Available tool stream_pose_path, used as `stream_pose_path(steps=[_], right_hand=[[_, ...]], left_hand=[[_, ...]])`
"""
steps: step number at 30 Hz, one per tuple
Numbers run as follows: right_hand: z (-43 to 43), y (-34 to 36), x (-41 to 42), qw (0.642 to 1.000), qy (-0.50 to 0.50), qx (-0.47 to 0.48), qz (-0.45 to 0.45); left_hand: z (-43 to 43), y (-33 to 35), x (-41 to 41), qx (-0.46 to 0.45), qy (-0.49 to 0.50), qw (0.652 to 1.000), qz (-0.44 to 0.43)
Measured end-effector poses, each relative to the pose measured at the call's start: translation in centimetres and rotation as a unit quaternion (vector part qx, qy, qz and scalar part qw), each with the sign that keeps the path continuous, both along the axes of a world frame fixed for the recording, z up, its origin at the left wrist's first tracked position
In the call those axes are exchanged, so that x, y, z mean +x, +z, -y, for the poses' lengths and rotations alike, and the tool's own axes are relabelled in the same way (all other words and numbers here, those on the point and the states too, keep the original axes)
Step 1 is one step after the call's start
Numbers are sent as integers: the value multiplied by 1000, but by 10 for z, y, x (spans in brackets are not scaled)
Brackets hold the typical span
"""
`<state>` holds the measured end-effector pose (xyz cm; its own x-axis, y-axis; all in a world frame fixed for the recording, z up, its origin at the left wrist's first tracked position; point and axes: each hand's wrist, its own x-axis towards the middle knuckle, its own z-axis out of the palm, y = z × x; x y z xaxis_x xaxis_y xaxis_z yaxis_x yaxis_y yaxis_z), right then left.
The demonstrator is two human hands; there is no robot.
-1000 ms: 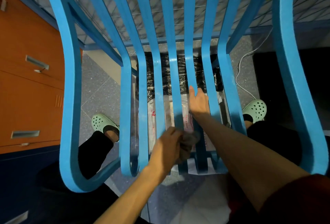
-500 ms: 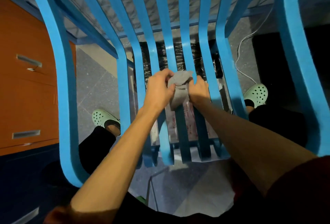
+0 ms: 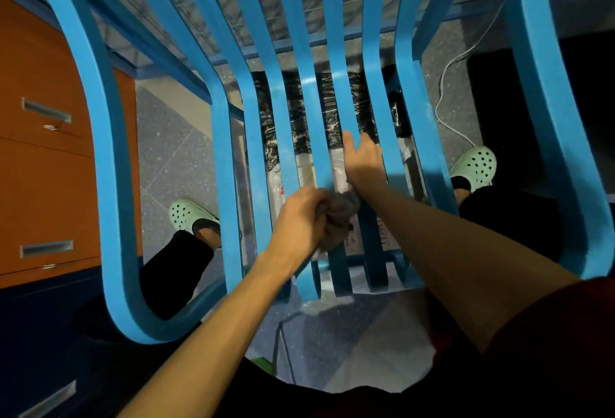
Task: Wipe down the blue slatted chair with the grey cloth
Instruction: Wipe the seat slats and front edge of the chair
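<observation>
The blue slatted chair point(image 3: 229, 158) fills the view, its curved slats running away from me and its frame looping round both sides. My left hand point(image 3: 301, 218) is closed around the bunched grey cloth point(image 3: 339, 214), which is pressed on a middle slat near its lower end. Just to the right and a little farther up, my right hand point(image 3: 364, 161) grips a neighbouring slat, fingers wrapped round it. Part of the cloth is hidden under my left hand.
An orange cabinet point(image 3: 43, 168) with metal handles stands at the left. My feet in pale green clogs point(image 3: 189, 214) point(image 3: 476, 164) rest on the speckled floor beneath the chair. Black and clear plastic wrapping point(image 3: 299, 124) lies under the slats. A white cable point(image 3: 446, 84) runs at the right.
My left hand has slid the cloth back down the slat toward me, after rising up it half a second ago. My right hand has stayed gripping its slat.
</observation>
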<state>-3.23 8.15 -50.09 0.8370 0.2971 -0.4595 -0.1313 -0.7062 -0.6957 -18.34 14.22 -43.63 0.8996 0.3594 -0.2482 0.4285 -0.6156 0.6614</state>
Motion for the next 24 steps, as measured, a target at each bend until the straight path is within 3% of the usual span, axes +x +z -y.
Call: stream_pose_path(steps=[11,16,24], right_hand=[[0,2,-3,1000,-15,1,-22],[-2,2,-2,1000,-11,-4,-28],[-2,-4,1,999,-8,11,-39]], left_hand=[[35,12,-49,-16,-24,999,-33],[11,9,-13,-15,-20,999,-42],[-67,-16,85,112,-13,993,-43]])
